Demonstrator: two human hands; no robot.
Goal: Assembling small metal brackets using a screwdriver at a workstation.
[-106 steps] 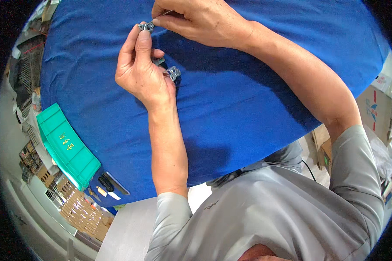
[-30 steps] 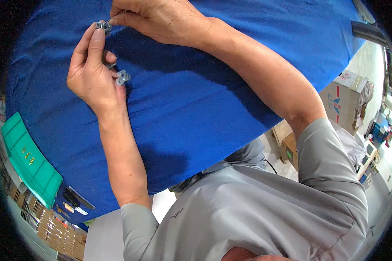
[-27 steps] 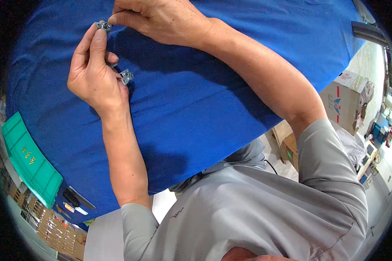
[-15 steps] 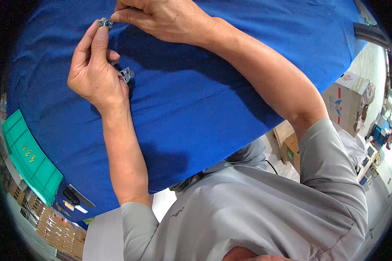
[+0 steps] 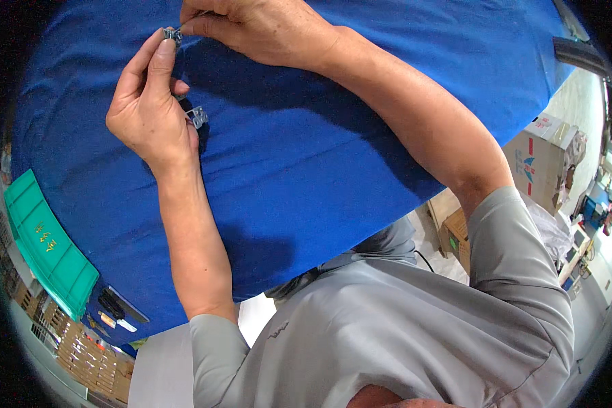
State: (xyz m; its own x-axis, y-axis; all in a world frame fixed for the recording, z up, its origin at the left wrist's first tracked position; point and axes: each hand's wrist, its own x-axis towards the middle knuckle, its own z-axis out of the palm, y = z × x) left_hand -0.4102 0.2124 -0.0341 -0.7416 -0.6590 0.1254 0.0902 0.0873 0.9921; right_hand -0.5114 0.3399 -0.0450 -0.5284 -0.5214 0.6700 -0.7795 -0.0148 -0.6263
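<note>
A small silvery metal part (image 5: pixel 173 35) is pinched between the thumb and forefinger of my left hand (image 5: pixel 147 112), near the far edge of the view. My right hand (image 5: pixel 255 30) is closed, its thumb and fingertips meeting right at this part; whether they grip the part itself or something tiny on it is hidden. A second metal piece with holes (image 5: pixel 198 117) shows beside the palm of my left hand, apparently tucked under the curled fingers. Both hands are over a blue cloth (image 5: pixel 306 170).
A green plastic tray (image 5: pixel 51 245) lies at the left edge of the cloth, with a dark, narrow object (image 5: pixel 112 303) and small items near it. Cardboard boxes (image 5: pixel 540 160) stand on the floor at the right. A dark bar (image 5: pixel 579 56) juts in at the far right.
The pinched metal part and my left fingertips have shifted slightly to the right and appear tilted a little. My right hand has moved only slightly, staying at the part.
</note>
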